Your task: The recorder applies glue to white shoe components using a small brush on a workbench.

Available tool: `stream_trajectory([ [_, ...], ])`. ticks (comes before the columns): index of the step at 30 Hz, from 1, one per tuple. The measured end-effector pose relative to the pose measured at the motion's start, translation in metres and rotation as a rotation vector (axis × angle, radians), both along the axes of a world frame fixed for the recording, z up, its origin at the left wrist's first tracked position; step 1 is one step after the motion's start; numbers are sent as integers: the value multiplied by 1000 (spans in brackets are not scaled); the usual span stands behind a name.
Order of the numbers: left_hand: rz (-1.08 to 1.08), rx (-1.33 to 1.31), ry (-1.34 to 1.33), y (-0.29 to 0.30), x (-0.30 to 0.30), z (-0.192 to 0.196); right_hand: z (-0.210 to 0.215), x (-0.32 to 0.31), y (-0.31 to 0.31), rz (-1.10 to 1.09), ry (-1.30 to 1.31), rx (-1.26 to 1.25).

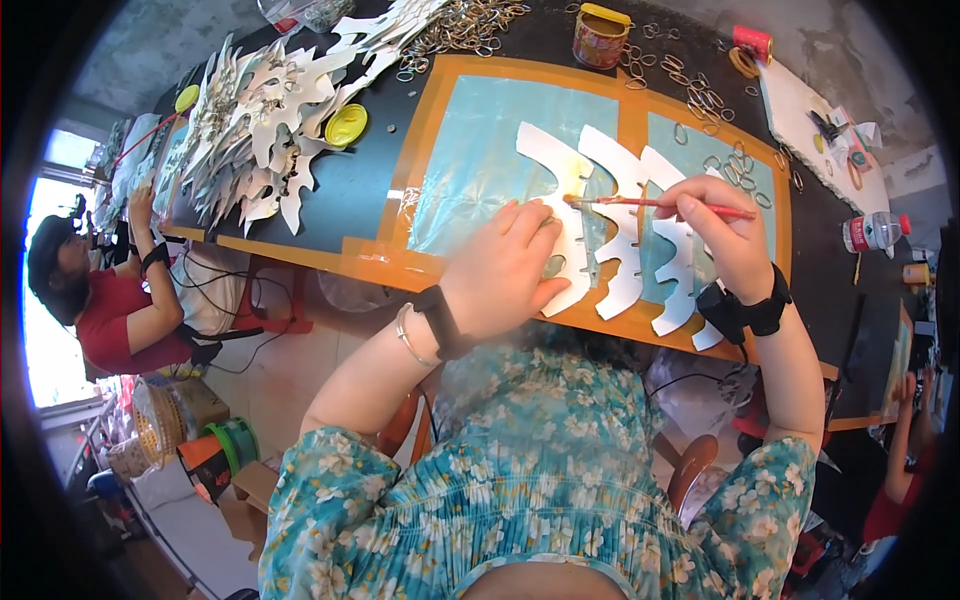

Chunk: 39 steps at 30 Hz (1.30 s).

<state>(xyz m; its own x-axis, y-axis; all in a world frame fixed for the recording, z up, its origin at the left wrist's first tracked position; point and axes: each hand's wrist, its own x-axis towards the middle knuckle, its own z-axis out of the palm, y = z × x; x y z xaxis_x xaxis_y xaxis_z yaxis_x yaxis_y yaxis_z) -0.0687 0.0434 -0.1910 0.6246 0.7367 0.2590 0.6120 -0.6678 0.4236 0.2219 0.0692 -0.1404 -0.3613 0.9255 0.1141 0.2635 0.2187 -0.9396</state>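
Note:
My right hand (722, 232) pinches a thin red-handled brush (640, 203), its bristles touching a white wavy-edged cut-out (545, 150) and a brownish-yellow smear there. Beside that, my left hand (505, 265) lies on the same cut-out's left edge with fingers stretched and thumb apart. More white cut-outs of the same shape (622, 280) (672, 230) stand in a row to the right, toward and beneath my right hand. They lie on a pale blue plastic-covered sheet (470, 150) edged with brown tape.
A heap of pale cut-outs (255, 140) covers the table's left. Metal rings (465, 28) lie scattered at the back near an open tin with a yellow rim (600, 38). A yellow lid (346, 125) sits by the heap, a bottle (875, 232) at right. Co-workers sit on both sides.

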Motion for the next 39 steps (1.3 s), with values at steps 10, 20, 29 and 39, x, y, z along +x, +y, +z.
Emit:
stream_trajectory([
  [10, -8, 3, 1, 1, 0, 0, -2, 10, -1, -89, -185, 181],
  [20, 1, -2, -13, 1, 0, -1, -10, 0, 3, -104, -196, 225],
  [29, -3, -7, -6, 1, 1, -1, -10, -5, -2, -104, -105, 169],
  [39, 0, -11, -10, 0, 0, -2, -6, 0, -4, -76, -17, 53],
])
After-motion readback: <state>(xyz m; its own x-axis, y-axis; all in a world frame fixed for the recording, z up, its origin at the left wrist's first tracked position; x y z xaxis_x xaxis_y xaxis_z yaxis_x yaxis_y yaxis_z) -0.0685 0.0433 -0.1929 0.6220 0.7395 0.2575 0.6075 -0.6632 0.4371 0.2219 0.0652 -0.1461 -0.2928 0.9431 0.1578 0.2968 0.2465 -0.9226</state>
